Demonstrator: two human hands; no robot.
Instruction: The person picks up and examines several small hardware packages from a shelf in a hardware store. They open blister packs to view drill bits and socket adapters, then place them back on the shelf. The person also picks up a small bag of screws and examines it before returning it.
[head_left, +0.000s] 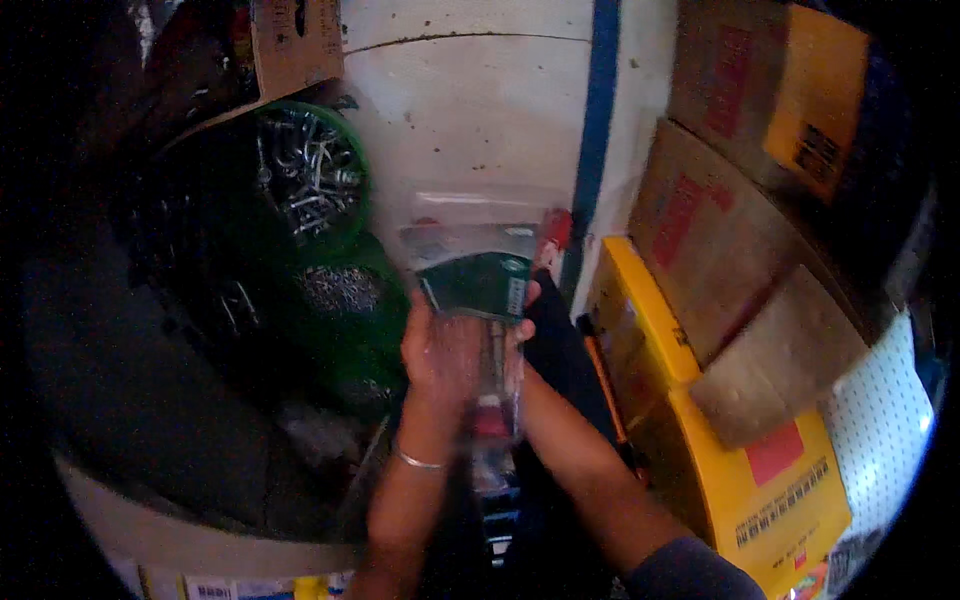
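A clear plastic package with a dark green label (472, 285) lies between my two hands in the middle of the view. My left hand (431, 349) grips it along its left side, and a thin metal bangle circles that wrist. On the right edge my right hand (527, 326) holds the same package, fingertips showing beside the label. Through the plastic a metal shaft and a red part show, blurred; I cannot tell what tool it is. A red and white object (553, 236) stands out just beyond the package's upper right corner; whether my right hand holds it too is unclear.
Green tubs (367, 187) of metal fasteners stand at the left, near a cardboard flap (296, 49). Brown cardboard boxes (720, 232) and yellow boxes (772, 517) are stacked at the right. A dark blue strip (596, 112) runs along the pale surface ahead.
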